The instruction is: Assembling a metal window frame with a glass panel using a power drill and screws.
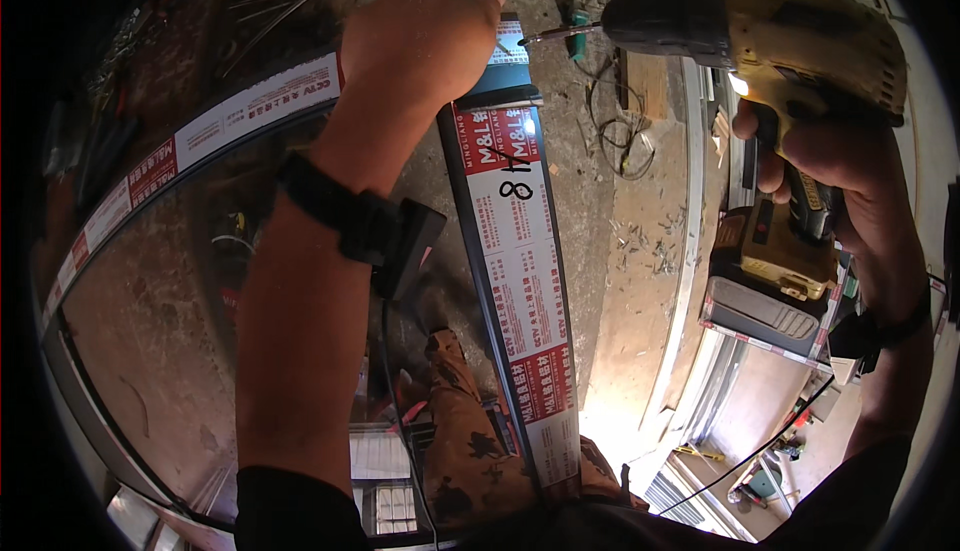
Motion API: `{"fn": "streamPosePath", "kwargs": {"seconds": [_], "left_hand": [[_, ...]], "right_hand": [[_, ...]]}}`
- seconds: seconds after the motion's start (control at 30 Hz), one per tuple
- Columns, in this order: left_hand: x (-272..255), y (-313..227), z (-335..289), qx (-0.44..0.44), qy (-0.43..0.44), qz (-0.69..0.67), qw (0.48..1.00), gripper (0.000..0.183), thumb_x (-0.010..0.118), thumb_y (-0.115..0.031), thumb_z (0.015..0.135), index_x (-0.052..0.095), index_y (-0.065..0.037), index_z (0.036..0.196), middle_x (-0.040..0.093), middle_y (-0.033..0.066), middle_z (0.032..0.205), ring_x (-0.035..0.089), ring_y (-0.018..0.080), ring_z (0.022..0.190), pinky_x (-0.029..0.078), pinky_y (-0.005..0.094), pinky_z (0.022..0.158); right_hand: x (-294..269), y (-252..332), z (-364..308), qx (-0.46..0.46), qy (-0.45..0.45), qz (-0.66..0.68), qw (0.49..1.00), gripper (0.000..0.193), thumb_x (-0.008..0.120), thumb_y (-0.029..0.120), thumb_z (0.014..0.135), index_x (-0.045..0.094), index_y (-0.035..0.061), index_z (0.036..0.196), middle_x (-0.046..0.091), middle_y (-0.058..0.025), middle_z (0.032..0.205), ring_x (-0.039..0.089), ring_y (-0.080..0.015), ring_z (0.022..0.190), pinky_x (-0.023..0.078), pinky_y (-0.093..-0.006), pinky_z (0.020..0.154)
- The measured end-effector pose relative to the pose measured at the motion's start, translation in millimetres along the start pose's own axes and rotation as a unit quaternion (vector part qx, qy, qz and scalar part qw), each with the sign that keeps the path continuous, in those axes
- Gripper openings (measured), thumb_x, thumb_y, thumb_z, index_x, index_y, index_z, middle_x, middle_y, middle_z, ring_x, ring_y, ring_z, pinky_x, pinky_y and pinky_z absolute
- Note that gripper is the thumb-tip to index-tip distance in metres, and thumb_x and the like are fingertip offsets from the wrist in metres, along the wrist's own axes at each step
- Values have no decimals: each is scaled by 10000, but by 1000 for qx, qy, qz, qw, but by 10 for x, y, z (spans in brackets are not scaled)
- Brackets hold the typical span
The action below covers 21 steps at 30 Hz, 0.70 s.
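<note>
A yellow and black cordless drill is in my right hand, its grip wrapped by my fingers and its small work light lit. Its thin drill bit points left, with the tip close to the blue end of a long window-frame profile. From this view I cannot tell whether the tip touches. Red and white protective film with a handwritten black mark covers the profile. My left hand closes over the frame's far corner, thumb toward the blue end; most of its fingers are hidden.
Another film-covered frame side curves away on the left. Right of the profile are a wooden board, a loose wire coil, scattered metal bits and a green-handled tool. A black cable hangs from my left wrist device.
</note>
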<state>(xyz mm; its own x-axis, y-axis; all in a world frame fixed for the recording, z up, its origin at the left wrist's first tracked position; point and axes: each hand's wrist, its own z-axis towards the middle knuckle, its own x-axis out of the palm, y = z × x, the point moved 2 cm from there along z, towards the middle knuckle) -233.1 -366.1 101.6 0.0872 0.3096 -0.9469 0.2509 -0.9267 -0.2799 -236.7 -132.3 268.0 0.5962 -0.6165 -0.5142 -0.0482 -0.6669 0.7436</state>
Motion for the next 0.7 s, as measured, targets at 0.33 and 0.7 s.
{"fn": "streamPosePath", "kwargs": {"seconds": [0.33,0.7], "left_hand": [[-21,253,-238,225,-255,-292,894,218,527,-133,868,645,-3,997,662,107,958,652,245,793,530,345,691],[-110,34,-710,-68,226,-789,567,297,488,-225,933,585,46,1008,655,183,888,604,171,687,421,218,513]], "right_hand": [[39,-45,-346,-19,-13,41,999,549,597,149,717,489,-58,1214,628,-154,910,611,-149,632,494,-267,525],[61,8,-528,-41,-53,29,997,560,625,129,728,471,-7,1249,620,-139,897,611,-141,608,518,-261,515]]}}
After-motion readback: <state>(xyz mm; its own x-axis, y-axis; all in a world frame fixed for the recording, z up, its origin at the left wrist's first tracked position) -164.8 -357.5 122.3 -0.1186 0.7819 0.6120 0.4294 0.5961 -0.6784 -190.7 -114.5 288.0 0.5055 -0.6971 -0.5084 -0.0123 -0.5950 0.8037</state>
